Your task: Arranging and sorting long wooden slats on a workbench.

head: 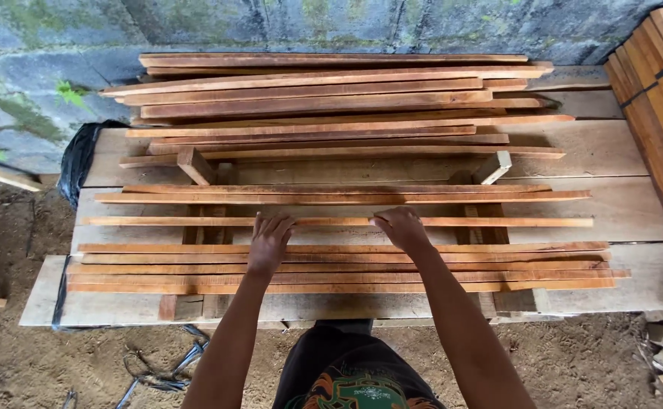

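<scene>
- While both hands press on it, a single thin wooden slat lies crosswise at the middle of the plank bench, alone between two groups of slats.
- Left hand rests palm down, fingers curled over the slat's near edge; right hand does likewise just to its right. Neither closes fully around the wood.
- Handling it well seems to call for even pressure from both hands, so the long, springy strip slides flat and stays parallel to its neighbours.
- Near group: about five slats, laid edge to edge under the forearms.
- Just beyond the held slat, two more slats lie together.
- Far pile: a loose stack against the block wall, roughly a dozen; the exact count cannot be told.
- Two short wooden blocks stand tilted on the bench, one left, one right.
- A banded bundle of boards leans at far right; a black plastic bag sits at left.
</scene>
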